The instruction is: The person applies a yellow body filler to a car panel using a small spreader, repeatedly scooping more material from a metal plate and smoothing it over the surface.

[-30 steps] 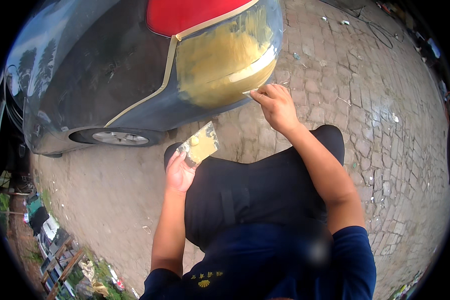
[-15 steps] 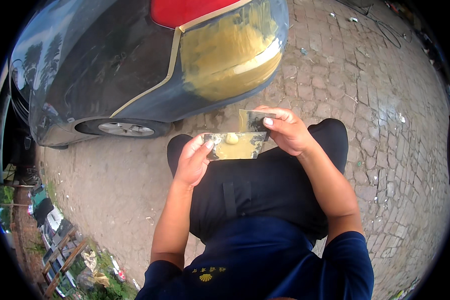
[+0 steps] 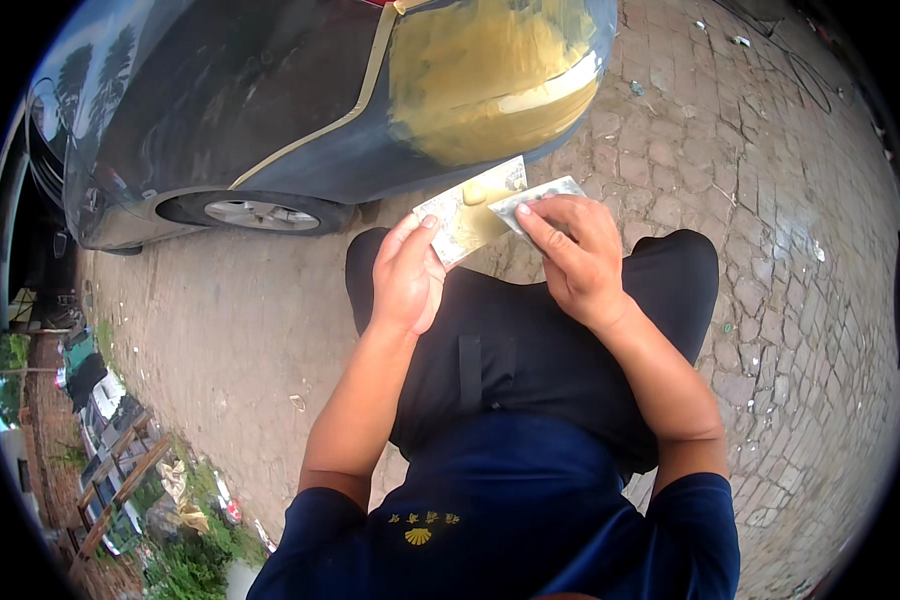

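Note:
My left hand is closed on one end of a flat rectangular plate smeared with yellowish putty. A small lump of putty sits on its upper face. In my right hand a thin putty spreader is gripped between thumb and fingers. The spreader's left edge meets or overlaps the plate's right side; whether they touch I cannot tell. Both tools are held above my knees, in front of the car's bumper corner, which is coated in the same yellowish putty with a pale streak across it.
Masking tape borders the putty area on the dark car. The rear wheel is at its lower side. Stone paving lies to the right. Scrap and wooden pieces are heaped at lower left, and a dark cable lies far right.
Both hands have moved up toward the car. The plate has tilted, its far end rising, and the spreader has swung from behind the plate to its right side. The view has shifted slightly.

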Demonstrator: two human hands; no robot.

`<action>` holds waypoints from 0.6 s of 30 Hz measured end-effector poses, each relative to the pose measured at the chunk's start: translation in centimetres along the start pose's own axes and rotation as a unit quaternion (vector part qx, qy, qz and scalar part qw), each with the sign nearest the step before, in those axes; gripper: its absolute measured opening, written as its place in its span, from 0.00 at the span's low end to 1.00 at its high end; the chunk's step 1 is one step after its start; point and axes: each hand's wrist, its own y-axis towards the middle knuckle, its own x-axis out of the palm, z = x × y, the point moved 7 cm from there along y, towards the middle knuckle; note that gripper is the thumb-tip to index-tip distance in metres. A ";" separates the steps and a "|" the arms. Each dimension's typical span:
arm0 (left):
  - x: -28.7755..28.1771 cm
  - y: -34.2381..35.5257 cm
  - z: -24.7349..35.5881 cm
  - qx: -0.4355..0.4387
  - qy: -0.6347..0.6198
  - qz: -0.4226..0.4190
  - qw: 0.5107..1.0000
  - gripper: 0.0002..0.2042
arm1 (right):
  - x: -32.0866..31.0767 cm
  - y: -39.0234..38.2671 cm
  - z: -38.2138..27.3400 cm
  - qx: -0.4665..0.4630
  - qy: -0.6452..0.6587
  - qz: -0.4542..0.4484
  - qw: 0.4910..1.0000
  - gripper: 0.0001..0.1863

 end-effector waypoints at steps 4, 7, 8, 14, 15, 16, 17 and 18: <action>1.5 0.1 -0.3 0.010 -0.008 -0.012 1.000 0.17 | 1.3 0.4 -1.6 -0.016 -0.015 0.030 0.999 0.26; 2.2 0.1 -0.6 0.016 -0.016 -0.024 0.999 0.17 | 2.5 0.1 -1.2 0.002 -0.017 0.035 0.999 0.25; 2.1 0.1 -0.7 0.015 -0.017 -0.024 0.999 0.17 | 2.8 -0.1 -1.0 0.013 -0.014 0.040 0.999 0.25; -2.4 2.2 -1.8 0.048 0.036 0.022 0.998 0.18 | 5.2 -0.9 -0.5 0.022 0.076 -0.094 0.992 0.23; -4.0 2.7 -1.7 0.054 0.029 0.034 0.998 0.18 | 5.5 -0.7 0.2 0.034 0.067 -0.115 0.991 0.23; -5.5 3.2 -1.6 0.060 0.019 0.041 0.997 0.18 | 5.1 -0.3 0.9 0.018 0.023 -0.093 0.995 0.23; -6.9 3.5 -1.5 0.062 0.015 0.041 0.997 0.17 | 4.8 0.4 1.7 -0.007 -0.019 -0.062 0.998 0.23; -8.4 3.7 -1.6 0.045 -0.001 0.051 0.998 0.16 | 4.6 1.1 3.1 -0.012 -0.070 -0.027 0.997 0.23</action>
